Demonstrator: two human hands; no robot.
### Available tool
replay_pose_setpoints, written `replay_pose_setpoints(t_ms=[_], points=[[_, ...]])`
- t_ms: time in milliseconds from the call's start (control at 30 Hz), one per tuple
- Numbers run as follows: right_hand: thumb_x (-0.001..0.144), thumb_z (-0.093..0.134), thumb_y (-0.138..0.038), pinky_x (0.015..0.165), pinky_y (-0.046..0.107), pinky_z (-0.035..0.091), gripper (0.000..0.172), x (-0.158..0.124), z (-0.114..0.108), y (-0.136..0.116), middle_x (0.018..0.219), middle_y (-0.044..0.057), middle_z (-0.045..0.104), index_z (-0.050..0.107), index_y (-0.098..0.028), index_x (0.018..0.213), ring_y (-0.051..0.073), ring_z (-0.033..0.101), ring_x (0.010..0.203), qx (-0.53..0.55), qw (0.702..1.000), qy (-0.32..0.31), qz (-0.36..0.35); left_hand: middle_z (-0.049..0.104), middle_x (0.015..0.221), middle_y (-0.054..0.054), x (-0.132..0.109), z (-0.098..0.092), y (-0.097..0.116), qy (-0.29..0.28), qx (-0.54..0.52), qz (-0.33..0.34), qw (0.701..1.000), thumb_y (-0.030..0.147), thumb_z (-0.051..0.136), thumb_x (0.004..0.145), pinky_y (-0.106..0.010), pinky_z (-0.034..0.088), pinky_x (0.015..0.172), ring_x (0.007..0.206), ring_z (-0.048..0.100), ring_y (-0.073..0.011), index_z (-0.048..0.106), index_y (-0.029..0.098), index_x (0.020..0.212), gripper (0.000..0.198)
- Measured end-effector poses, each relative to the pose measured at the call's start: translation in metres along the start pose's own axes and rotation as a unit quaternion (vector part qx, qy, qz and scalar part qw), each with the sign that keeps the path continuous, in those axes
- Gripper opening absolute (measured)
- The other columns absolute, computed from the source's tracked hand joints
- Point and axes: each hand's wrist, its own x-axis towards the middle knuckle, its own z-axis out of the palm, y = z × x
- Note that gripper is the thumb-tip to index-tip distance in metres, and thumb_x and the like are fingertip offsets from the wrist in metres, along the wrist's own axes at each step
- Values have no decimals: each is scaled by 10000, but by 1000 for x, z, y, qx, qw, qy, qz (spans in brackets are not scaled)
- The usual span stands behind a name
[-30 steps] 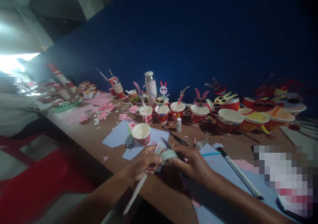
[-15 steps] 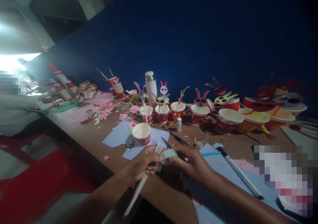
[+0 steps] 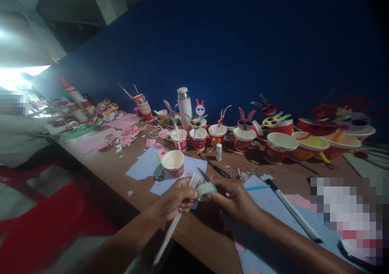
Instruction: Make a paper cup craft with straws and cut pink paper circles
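Note:
In the head view, my left hand (image 3: pixel 179 199) is closed around a bundle of long, thin white sticks (image 3: pixel 169 238), perhaps straws. They run diagonally, with their upper ends showing above the thumb. My right hand (image 3: pixel 232 197) grips a roll of pale tape (image 3: pixel 207 191) between thumb and fingers. The roll almost touches my left fingertips, and whether tape stretches between the hands is too small to tell. Just beyond the roll lies a dark pointed blade (image 3: pixel 203 174), partly hidden by my right hand. A red-and-white paper cup (image 3: pixel 174 166) stands on lilac paper (image 3: pixel 139 166) past my left hand.
Decorated paper cups (image 3: pixel 244 140) with cut-out faces line the back, beside a white flask (image 3: pixel 184 110). A small white bottle (image 3: pixel 219 152) and a craft knife (image 3: pixel 219 170) are near the middle. A marker (image 3: pixel 293 211) lies rightward. Pink scraps (image 3: pixel 129 134) cover the left side.
The tape roll has tilted slightly in my right hand. The white sticks have shifted very little, and both hands stay in nearly the same place.

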Motion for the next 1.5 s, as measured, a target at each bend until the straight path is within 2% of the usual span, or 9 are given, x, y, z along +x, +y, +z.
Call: replay_pose_setpoints(t_ms=[200,400,733,1067,1267,1500], points=[[808,550,-274,592,244,395,150,1,-1,2,749,20,641,637,-153,834,156,554,669,-16,1000,4,-3,332,483,93,1,-3,-2,-8,-8,0,1000,145,500,578,-158,74,354,359,181,-9,433,176,764,200],[807,544,-261,596,244,388,154,1,-2,3,756,22,638,640,-146,844,156,545,668,-20,1000,10,-4,311,480,97,-1,0,3,-26,19,-4,999,241,567,662,-157,77,349,362,174,-6,417,171,736,181],[809,546,-278,604,249,401,152,0,-1,3,769,24,646,631,-152,811,161,560,682,-2,1000,0,0,316,465,96,2,-1,0,-7,16,-3,1000,169,523,585,-155,79,339,355,166,-10,422,178,709,161],[820,527,-284,596,247,401,175,1,-2,3,756,28,630,623,-138,827,152,543,665,-4,1000,-3,-7,331,470,88,3,-3,-3,-6,-11,-15,1000,152,505,569,-147,81,349,351,185,-7,421,175,710,166],[812,534,-268,590,251,393,155,0,-2,2,722,21,614,621,-140,809,153,532,651,-8,1000,2,-10,366,485,81,3,-1,1,8,-12,-32,999,248,536,637,-140,94,349,343,197,-3,406,178,715,167],[819,527,-275,597,245,398,167,1,-1,2,724,20,611,619,-137,801,151,536,654,13,1000,-7,-8,376,465,79,5,-2,-1,17,-11,-37,999,183,510,587,-135,102,337,334,201,-5,401,180,696,155]])
